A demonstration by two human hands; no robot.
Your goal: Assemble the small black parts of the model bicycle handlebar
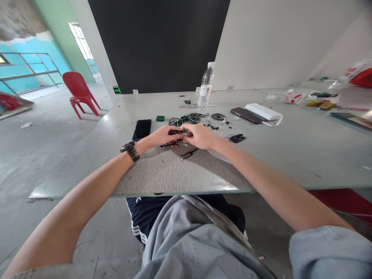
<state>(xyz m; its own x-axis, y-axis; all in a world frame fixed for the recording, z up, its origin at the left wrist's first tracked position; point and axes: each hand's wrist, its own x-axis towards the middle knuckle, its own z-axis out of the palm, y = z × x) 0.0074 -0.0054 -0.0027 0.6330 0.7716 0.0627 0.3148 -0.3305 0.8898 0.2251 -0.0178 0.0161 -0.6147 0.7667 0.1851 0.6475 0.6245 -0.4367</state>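
My left hand (164, 135) and my right hand (200, 136) meet over the table, fingers closed together around a small dark part (173, 132) with thin shiny bits. Its exact kind is mostly hidden by the fingers. Just behind the hands lies a green miniature bicycle frame (183, 119) with small spoked wheels (194, 117). A thin black forked piece (189, 154) rests in front of my right hand. Farther right are a loose wheel (218, 116), several tiny black parts (213, 126) and a black piece (237, 138).
A phone (142, 129) and a green block (160, 118) lie left. Behind stands a plastic bottle (206, 85). To the right are a brown phone-like slab (246, 115), a white power bank (264, 112) and plastic packaging (293, 96). The table's front edge (186, 193) is near my body.
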